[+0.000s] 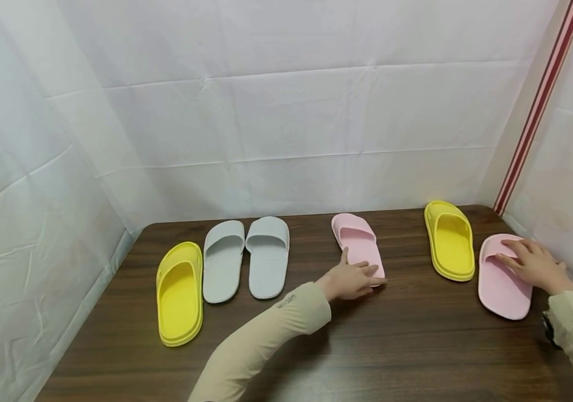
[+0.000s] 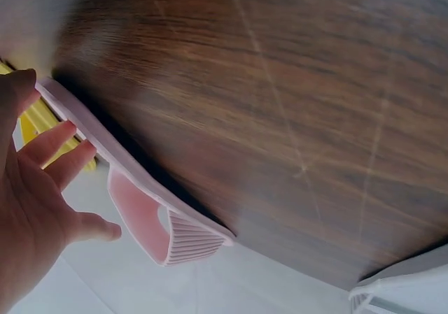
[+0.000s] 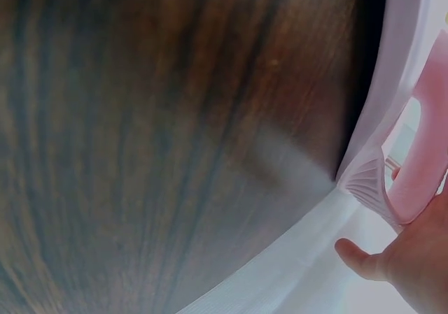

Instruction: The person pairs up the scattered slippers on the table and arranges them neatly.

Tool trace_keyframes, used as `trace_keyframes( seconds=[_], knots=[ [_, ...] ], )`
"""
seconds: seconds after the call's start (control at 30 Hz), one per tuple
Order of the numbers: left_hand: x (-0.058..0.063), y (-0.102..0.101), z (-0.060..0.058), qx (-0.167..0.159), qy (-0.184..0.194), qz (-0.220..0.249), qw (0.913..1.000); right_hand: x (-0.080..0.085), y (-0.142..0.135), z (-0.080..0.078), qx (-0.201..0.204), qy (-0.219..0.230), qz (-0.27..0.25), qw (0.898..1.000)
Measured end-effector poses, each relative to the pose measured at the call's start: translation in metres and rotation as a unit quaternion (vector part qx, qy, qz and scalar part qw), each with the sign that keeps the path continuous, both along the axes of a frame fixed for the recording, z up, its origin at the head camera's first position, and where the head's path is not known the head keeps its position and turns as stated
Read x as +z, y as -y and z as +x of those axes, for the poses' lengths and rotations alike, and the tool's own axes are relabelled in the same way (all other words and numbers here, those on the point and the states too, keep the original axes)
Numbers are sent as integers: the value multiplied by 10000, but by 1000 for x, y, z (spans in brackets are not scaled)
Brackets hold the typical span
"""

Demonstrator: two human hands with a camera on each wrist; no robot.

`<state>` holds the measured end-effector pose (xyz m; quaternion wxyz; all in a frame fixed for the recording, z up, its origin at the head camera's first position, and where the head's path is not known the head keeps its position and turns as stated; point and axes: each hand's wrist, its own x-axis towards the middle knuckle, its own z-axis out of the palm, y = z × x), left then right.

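A pink slipper (image 1: 359,241) lies toward the back of the table, right of centre. My left hand (image 1: 351,279) is at its heel end with the fingers spread; in the left wrist view the fingertips (image 2: 85,146) meet the sole's top and the thumb and little finger stand apart. At the far right a second pink slipper (image 1: 504,293) lies flat, toe pointing away. Over its strap (image 3: 428,157) reaches my right hand (image 1: 538,265), fingers extended across it, with one digit sticking out free in the right wrist view.
Two grey-white slippers (image 1: 268,268) lie side by side left of centre. One yellow slipper (image 1: 180,307) is at the left, another yellow slipper (image 1: 451,245) between the pink ones. White cloth walls (image 1: 286,111) enclose the dark wooden table (image 1: 392,346) at the back and sides.
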<state>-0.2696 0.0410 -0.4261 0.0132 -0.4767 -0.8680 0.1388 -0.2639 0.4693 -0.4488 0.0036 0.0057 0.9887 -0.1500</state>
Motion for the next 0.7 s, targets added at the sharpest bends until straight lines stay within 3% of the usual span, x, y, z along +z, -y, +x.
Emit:
trace_keyframes(
  seconds=[0.4, 0.7],
  knots=[
    [2, 9, 1, 57, 193, 177, 9996, -1, -9, -2, 115, 195, -84, 9997],
    [4, 9, 1, 80, 30, -130, 9999, -1, -14, -4, 172, 243, -48, 9995]
  ],
)
